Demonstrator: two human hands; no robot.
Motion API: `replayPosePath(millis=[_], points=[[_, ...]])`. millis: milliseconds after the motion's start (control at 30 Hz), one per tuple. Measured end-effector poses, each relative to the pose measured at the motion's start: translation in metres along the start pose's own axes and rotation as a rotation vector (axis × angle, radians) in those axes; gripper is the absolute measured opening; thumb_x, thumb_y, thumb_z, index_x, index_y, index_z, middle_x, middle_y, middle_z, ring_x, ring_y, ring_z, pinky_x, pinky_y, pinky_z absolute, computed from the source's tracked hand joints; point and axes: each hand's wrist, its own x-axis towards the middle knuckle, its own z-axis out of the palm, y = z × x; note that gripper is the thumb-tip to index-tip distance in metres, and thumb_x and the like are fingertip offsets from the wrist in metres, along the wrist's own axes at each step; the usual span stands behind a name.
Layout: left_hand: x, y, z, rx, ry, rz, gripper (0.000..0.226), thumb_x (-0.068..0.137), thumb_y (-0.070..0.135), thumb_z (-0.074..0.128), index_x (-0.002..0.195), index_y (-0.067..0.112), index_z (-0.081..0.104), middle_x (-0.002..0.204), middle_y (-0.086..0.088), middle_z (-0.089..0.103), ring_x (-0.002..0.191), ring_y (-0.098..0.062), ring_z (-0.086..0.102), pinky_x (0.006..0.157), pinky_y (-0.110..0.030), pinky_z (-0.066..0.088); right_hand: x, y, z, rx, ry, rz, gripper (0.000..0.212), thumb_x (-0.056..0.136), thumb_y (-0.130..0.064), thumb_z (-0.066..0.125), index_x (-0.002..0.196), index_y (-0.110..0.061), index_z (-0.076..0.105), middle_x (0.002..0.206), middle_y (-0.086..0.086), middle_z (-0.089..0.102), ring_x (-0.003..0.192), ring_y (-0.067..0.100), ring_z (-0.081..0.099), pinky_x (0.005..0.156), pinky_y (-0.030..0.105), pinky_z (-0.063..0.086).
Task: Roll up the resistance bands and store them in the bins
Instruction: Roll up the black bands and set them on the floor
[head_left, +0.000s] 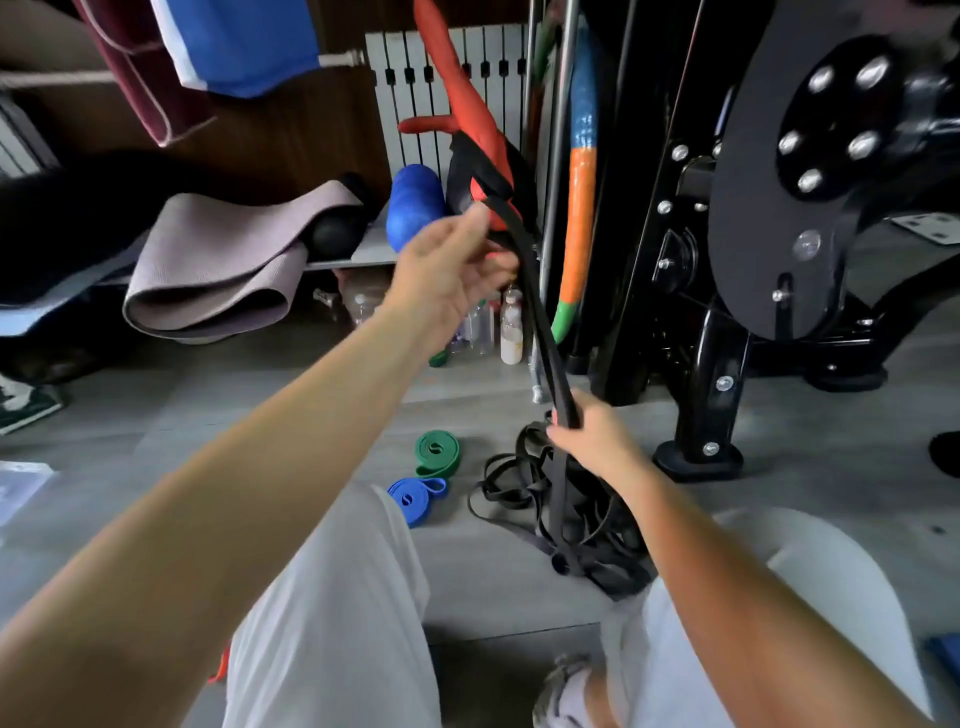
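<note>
Overhead, left hand (451, 270) and right hand (592, 434) both grip black band (540, 317) (no legible writing).

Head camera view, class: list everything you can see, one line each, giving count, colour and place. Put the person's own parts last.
Stretched band: one, black, held between both hands.
Tangled bands: a pile, black, on the floor under the right hand.
Rolled band: one, green, on the floor.
Second rolled band: one, blue, on the floor beside the green one.
Mat: one, grey, folded on a low shelf.
Foam roller: one, blue, on the shelf.
Bottles: several, clear or white, under the shelf.
Gym machine: one, black, right.
Left hand: raised, gripping the band's upper end.
Right hand: lower, gripping the band.
</note>
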Motion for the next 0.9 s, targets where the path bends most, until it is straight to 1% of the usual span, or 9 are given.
replayPosePath(millis=[67, 167, 367, 500, 600, 667, 733, 800, 900], points=[[0.0, 0.017, -0.02, -0.072, 0.113, 0.041, 0.016, 0.088, 0.027, 0.064, 0.089, 0.012, 0.059, 0.076, -0.008, 0.069, 0.067, -0.018, 0.068, 0.063, -0.026, 0.055, -0.016, 0.039, 0.0, -0.168, -0.041, 0.095, 0.018, 0.085, -0.024, 0.063, 0.101, -0.025, 0.054, 0.09, -0.004, 0.065, 0.081, 0.02, 0.062, 0.069, 0.032, 0.048], [-0.005, 0.027, -0.044, 0.057, 0.176, 0.022, 0.015, 0.089, 0.029, 0.062, 0.093, 0.015, 0.058, 0.078, -0.005, 0.069, 0.07, -0.017, 0.07, 0.064, -0.026, 0.055, -0.011, 0.048, -0.016, -0.047, -0.032, 0.118, 0.013, 0.089, -0.02, 0.06, 0.102, -0.02, 0.056, 0.098, 0.004, 0.068, 0.088, 0.022, 0.063, 0.077, 0.035, 0.05], [-0.026, 0.021, -0.037, 0.445, 0.202, -0.086, 0.034, 0.087, 0.015, 0.066, 0.117, 0.005, 0.053, 0.105, -0.018, 0.066, 0.073, -0.021, 0.068, 0.061, -0.028, 0.057, 0.007, -0.02, -0.056, 0.35, 0.082, -0.086, 0.004, 0.09, -0.013, 0.057, 0.093, -0.015, 0.056, 0.07, 0.003, 0.064, 0.062, 0.013, 0.061, 0.068, 0.032, 0.048], [-0.037, 0.028, -0.016, 0.306, 0.153, -0.022, 0.025, 0.087, 0.016, 0.065, 0.108, 0.007, 0.055, 0.104, -0.018, 0.065, 0.074, -0.023, 0.068, 0.059, -0.026, 0.057, 0.0, -0.044, -0.036, -0.027, -0.199, -0.145, 0.076, 0.07, -0.051, 0.073, 0.136, -0.028, 0.041, 0.116, -0.001, 0.056, 0.097, 0.012, 0.058, 0.081, 0.03, 0.048], [-0.041, 0.041, -0.007, 0.209, 0.101, 0.032, 0.011, 0.088, 0.019, 0.065, 0.087, 0.013, 0.056, 0.1, -0.017, 0.062, 0.067, -0.02, 0.069, 0.056, -0.023, 0.054, -0.006, -0.054, 0.007, 0.05, -0.196, -0.096, 0.119, 0.055, -0.055, 0.081, 0.147, -0.035, 0.01, 0.15, 0.001, 0.029, 0.132, 0.023, 0.038, 0.106, 0.046, 0.036], [-0.043, 0.046, -0.007, 0.198, 0.06, 0.044, 0.013, 0.087, 0.02, 0.065, 0.08, 0.015, 0.055, 0.097, -0.018, 0.063, 0.066, -0.02, 0.07, 0.054, -0.022, 0.054, -0.004, -0.056, 0.03, 0.068, -0.061, -0.081, 0.106, 0.057, -0.056, 0.079, 0.144, -0.033, 0.023, 0.146, 0.001, 0.032, 0.133, 0.025, 0.034, 0.11, 0.046, 0.032], [-0.046, 0.05, -0.011, 0.151, 0.07, 0.052, 0.01, 0.088, 0.019, 0.064, 0.081, 0.015, 0.057, 0.089, -0.014, 0.066, 0.067, -0.02, 0.07, 0.056, -0.022, 0.054, 0.001, -0.05, 0.043, 0.085, 0.035, -0.085, 0.058, 0.07, -0.045, 0.075, 0.12, -0.032, 0.049, 0.125, 0.0, 0.05, 0.119, 0.024, 0.048, 0.104, 0.045, 0.038], [-0.045, 0.056, -0.021, 0.069, 0.144, 0.071, 0.008, 0.089, 0.02, 0.063, 0.087, 0.012, 0.059, 0.082, -0.011, 0.068, 0.067, -0.019, 0.07, 0.059, -0.022, 0.055, -0.001, -0.036, 0.051, 0.025, 0.046, -0.102, 0.02, 0.081, -0.03, 0.066, 0.095, -0.031, 0.052, 0.096, -0.005, 0.061, 0.098, 0.024, 0.06, 0.092, 0.042, 0.045], [-0.039, 0.066, -0.039, -0.058, 0.246, 0.095, 0.013, 0.09, 0.024, 0.062, 0.085, 0.012, 0.06, 0.077, -0.009, 0.071, 0.066, -0.016, 0.068, 0.06, -0.021, 0.054, -0.009, 0.003, 0.053, -0.115, -0.02, -0.028, 0.011, 0.085, -0.026, 0.059, 0.095, -0.024, 0.055, 0.082, 0.001, 0.065, 0.085, 0.029, 0.063, 0.072, 0.037, 0.051]])
